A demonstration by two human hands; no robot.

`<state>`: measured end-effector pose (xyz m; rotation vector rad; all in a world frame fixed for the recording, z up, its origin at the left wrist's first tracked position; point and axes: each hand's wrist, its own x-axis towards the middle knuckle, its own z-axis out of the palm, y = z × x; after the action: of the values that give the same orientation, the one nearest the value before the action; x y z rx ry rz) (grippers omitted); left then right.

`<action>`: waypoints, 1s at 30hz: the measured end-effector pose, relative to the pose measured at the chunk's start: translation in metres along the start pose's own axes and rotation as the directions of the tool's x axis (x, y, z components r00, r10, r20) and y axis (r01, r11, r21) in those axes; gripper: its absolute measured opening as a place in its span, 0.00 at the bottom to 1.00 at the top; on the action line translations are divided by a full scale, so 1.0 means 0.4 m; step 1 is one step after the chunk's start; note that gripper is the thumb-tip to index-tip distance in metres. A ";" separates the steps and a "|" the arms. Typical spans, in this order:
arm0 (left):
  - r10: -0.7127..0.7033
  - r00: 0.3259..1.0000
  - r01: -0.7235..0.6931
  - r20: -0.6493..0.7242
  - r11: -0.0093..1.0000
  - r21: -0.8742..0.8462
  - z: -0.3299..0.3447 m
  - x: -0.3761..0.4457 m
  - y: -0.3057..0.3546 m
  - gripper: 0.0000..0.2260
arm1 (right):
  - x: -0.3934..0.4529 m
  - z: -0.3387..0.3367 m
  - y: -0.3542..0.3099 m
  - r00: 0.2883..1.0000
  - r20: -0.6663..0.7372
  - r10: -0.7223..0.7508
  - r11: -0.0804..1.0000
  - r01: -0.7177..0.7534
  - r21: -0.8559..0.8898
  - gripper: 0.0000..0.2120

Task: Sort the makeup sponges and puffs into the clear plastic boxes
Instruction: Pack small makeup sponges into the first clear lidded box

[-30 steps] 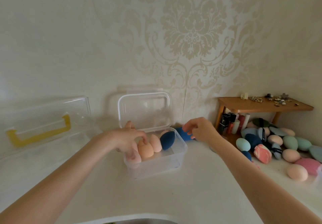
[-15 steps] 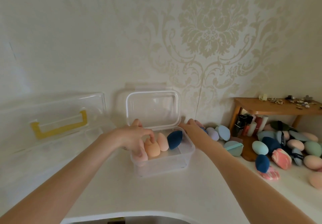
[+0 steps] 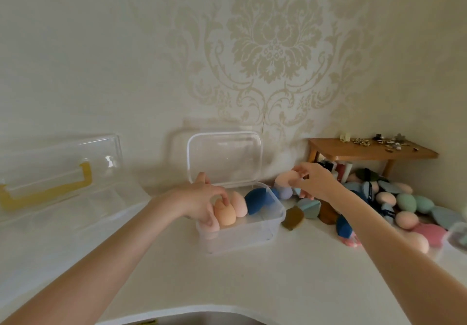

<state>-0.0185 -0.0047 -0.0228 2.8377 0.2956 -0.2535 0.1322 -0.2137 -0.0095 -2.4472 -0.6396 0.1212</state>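
Sorting under way on a pale counter [image 3: 252, 281]: at far left a large clear box with a yellow handle [image 3: 48, 185] lies open, and nothing can be made out inside it. Beside it, the left hand [image 3: 202, 201] reaches into a small clear box [image 3: 242, 233], whose lid stands open against the wall, and its fingers are curled down on a peach sponge [image 3: 226, 214] to steady a short row: a pink sponge [image 3: 240, 204] next along, then a dark blue sponge [image 3: 257, 201] at the row's right end. Just right of the box and above the counter, the right hand [image 3: 316, 183] pinches a pale pink puff [image 3: 285, 179] in its fingertips, lifted clear of the pile and close to the box's far corner. Further right, a heap of sponges and puffs [image 3: 404, 203] in blue, green, pink and brown sprawls beneath a small wooden shelf [image 3: 366, 149]. By the look of it, the job is at an early stage: a handful of pieces are boxed, and most are yet to be sorted.
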 end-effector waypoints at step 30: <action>-0.128 0.989 0.135 -0.072 0.984 0.112 0.021 0.007 0.067 0.22 | -0.091 0.150 -0.178 0.866 0.467 -0.179 0.880 0.354 -0.318 0.13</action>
<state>-0.0109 -0.0318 -0.0246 2.9500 0.4988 -0.2119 0.0566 -0.1491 -0.0196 -2.6980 -1.3136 0.4648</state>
